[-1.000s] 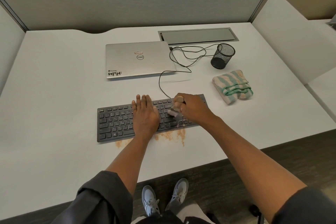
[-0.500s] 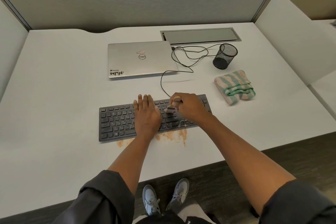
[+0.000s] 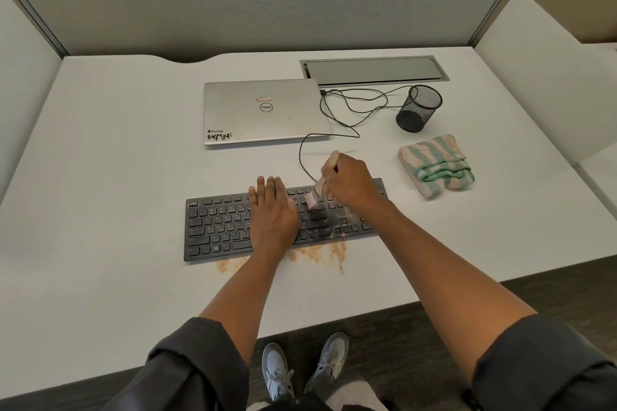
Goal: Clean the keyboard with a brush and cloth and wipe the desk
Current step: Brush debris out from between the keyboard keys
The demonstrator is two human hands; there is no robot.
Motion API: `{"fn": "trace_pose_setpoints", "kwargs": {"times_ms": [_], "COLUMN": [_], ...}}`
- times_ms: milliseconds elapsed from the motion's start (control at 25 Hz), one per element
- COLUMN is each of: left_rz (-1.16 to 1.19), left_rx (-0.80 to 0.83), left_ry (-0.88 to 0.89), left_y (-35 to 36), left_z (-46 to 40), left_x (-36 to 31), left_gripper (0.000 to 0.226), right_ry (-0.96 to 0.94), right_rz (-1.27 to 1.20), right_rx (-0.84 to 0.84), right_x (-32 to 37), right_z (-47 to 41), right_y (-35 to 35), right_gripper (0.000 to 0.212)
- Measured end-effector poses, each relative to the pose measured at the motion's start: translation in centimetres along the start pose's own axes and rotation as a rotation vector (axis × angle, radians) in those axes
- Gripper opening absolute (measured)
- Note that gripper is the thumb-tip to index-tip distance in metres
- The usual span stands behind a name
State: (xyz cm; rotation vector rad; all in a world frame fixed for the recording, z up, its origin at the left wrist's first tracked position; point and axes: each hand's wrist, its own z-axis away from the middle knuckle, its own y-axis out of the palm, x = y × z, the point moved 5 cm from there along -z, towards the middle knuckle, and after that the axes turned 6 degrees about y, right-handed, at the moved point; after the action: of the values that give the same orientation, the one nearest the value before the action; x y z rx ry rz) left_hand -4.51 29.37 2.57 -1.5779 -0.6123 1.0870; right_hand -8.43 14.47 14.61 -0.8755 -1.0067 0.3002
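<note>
Step in hand: brushing powder out of the keyboard (image 3: 283,223); cloth and bench wiping look not yet begun.
Right hand (image 3: 350,183): its grip is clamped on the brush (image 3: 322,182), handle tilted up and away, bristles down on the keys right of centre.
Left hand (image 3: 272,210): laid flat, fingers straight, on the middle of the keyboard, pinning it.
Keyboard: lies near the front of the bench (image 3: 100,177), long axis running left to right.
Key relation: the remaining powder on the keys (image 3: 340,220) sits just toward the person from the bristles, under the right hand; a stroke pulled toward the front edge would likely carry it off, and the right hand is the nearer one.
Powder on the bench (image 3: 317,253): orange streaks along the keyboard's front edge.
Cloth (image 3: 435,165): folded, striped, well to the right of the keyboard, nearer the right hand.
Counts: one keyboard, one brush, one cloth, one closed laptop (image 3: 263,110), one mesh cup (image 3: 419,107), two hands.
</note>
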Motion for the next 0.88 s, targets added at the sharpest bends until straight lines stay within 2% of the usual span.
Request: {"fn": "trace_pose_setpoints", "kwargs": {"times_ms": [80, 240, 880], "left_rz": [0.003, 0.013, 0.020], "left_rx": [-0.009, -0.029, -0.023], "left_ry": [-0.001, 0.006, 0.003], "left_y": [0.1, 0.1, -0.1], "left_z": [0.0, 0.2, 0.0], "left_x": [0.1, 0.0, 0.0], "left_gripper": [0.061, 0.061, 0.061], "right_ry": [0.011, 0.020, 0.001], "right_rz": [-0.027, 0.115, 0.072], "right_rx": [0.010, 0.075, 0.070], "right_x": [-0.3, 0.4, 0.1], "right_z": [-0.2, -0.7, 0.5], "right_y": [0.5, 0.8, 0.8], "right_gripper": [0.019, 0.021, 0.027]}}
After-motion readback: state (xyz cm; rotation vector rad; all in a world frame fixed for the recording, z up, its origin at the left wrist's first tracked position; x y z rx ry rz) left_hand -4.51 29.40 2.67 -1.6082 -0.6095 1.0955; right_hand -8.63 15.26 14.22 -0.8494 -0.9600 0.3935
